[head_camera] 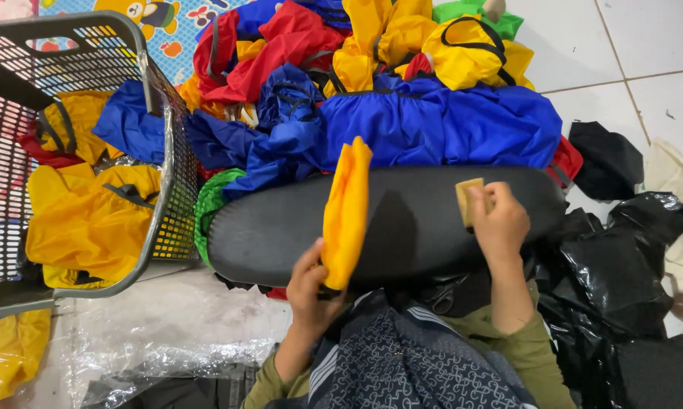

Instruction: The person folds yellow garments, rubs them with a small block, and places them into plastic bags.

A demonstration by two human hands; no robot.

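Observation:
A long black padded board point(409, 227) lies across my lap. My left hand point(311, 291) grips the near end of a folded yellow cloth point(346, 212) that stands up off the board's middle. My right hand point(499, 223) presses a small tan block point(468, 198) onto the right part of the board. Both my sleeves are olive green.
A heap of blue, red, yellow and green cloth covers point(402, 83) lies on the floor behind the board. A grey plastic basket point(159, 182) at left holds more yellow and blue covers. Black plastic bags point(622, 257) lie at right, clear plastic sheet point(167, 333) at lower left.

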